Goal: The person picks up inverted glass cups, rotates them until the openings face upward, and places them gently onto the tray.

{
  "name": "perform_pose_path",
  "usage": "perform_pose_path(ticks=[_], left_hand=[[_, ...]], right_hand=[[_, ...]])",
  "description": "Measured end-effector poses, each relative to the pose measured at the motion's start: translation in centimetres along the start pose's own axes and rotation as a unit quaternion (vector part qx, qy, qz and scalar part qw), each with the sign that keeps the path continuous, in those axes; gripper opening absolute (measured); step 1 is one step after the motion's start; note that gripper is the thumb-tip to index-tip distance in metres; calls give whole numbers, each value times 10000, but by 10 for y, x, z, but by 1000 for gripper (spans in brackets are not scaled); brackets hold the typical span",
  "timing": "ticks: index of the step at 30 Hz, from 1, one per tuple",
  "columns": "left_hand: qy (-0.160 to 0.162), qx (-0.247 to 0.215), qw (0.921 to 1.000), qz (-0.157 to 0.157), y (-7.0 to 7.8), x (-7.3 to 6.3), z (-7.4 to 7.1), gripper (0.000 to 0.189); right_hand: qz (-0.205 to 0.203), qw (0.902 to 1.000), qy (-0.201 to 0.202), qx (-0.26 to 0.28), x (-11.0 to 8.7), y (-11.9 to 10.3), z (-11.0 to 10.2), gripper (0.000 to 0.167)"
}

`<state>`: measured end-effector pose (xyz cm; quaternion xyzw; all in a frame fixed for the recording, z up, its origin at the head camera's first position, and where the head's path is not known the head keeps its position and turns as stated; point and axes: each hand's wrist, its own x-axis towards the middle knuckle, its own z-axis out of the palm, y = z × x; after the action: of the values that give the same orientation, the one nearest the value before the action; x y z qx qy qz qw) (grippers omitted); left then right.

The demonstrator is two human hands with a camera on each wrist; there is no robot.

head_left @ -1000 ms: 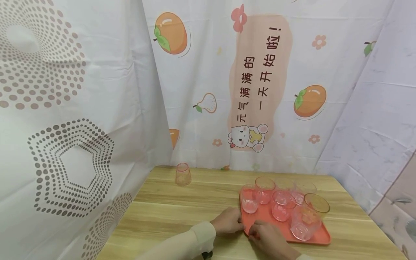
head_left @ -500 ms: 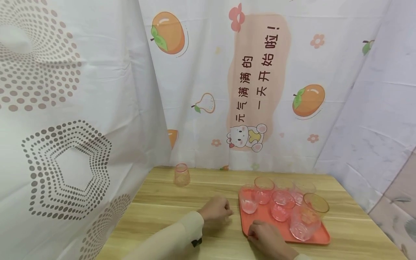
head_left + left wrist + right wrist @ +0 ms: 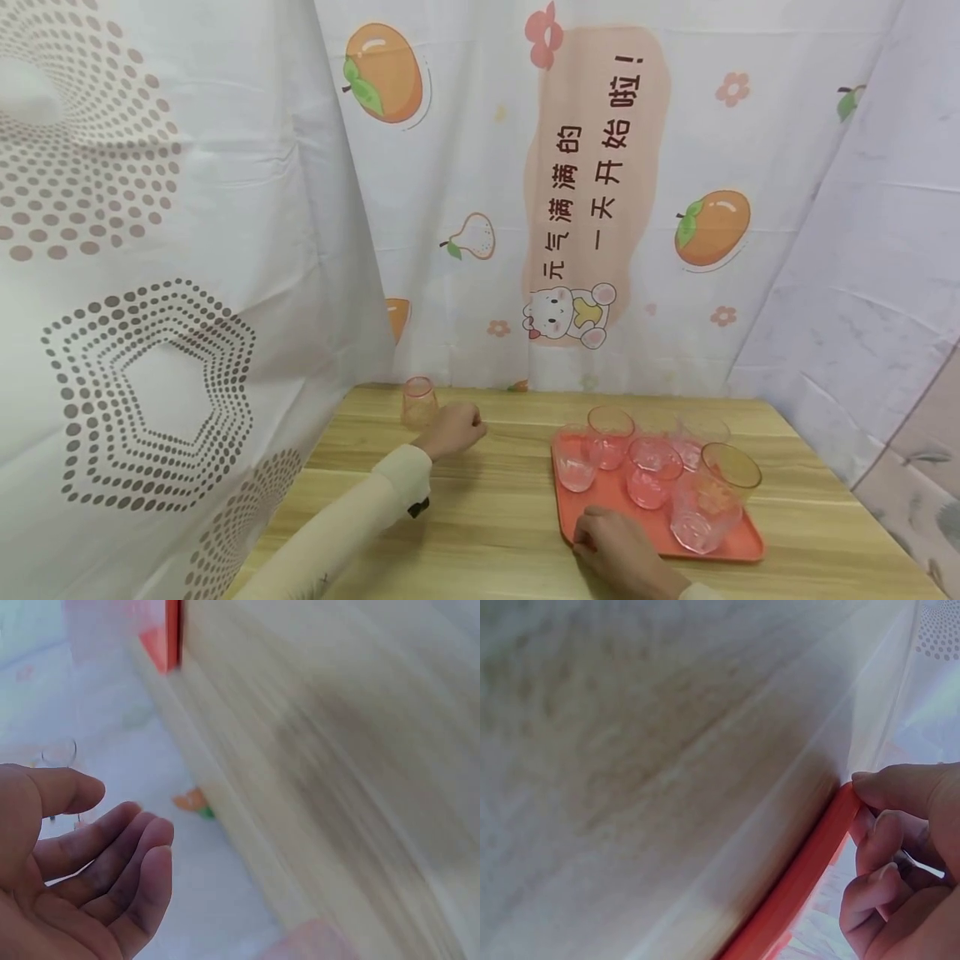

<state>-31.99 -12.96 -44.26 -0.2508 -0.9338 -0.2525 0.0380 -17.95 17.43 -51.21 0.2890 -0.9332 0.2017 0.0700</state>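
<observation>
My left hand (image 3: 452, 431) is above the far left of the table, beside a pinkish clear glass (image 3: 417, 398). In the left wrist view its fingers (image 3: 142, 892) are loosely bent, with thumb and fingertips apart and nothing between them. A blurred pinkish shape (image 3: 315, 945) shows at the bottom there. My right hand (image 3: 618, 546) is at the near left corner of a red tray (image 3: 603, 497). Thumb and index finger pinch the tray's rim (image 3: 795, 889) in the right wrist view. Several clear glasses, including a pink-rimmed glass (image 3: 611, 429), stand on the tray.
An amber-rimmed glass (image 3: 731, 467) stands at the tray's right side. The wooden table (image 3: 480, 500) is bounded by a printed cloth (image 3: 465, 333) at the back and a dotted white curtain (image 3: 172, 383) on the left.
My left hand has left the tray's left edge and moved away to the far left, up to the lone glass. My right hand stays on the tray corner.
</observation>
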Motion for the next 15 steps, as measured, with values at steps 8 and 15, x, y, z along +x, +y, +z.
perform_pose_path(ticks=[8, 15], left_hand=[[839, 606, 9945, -184, -27, 8, -21, 14], [1435, 1233, 9809, -459, -49, 15, -35, 27]], right_hand=[[-32, 9999, 99, -63, -1, 1, 1, 17], [-54, 9998, 155, -116, 0, 4, 4, 17]])
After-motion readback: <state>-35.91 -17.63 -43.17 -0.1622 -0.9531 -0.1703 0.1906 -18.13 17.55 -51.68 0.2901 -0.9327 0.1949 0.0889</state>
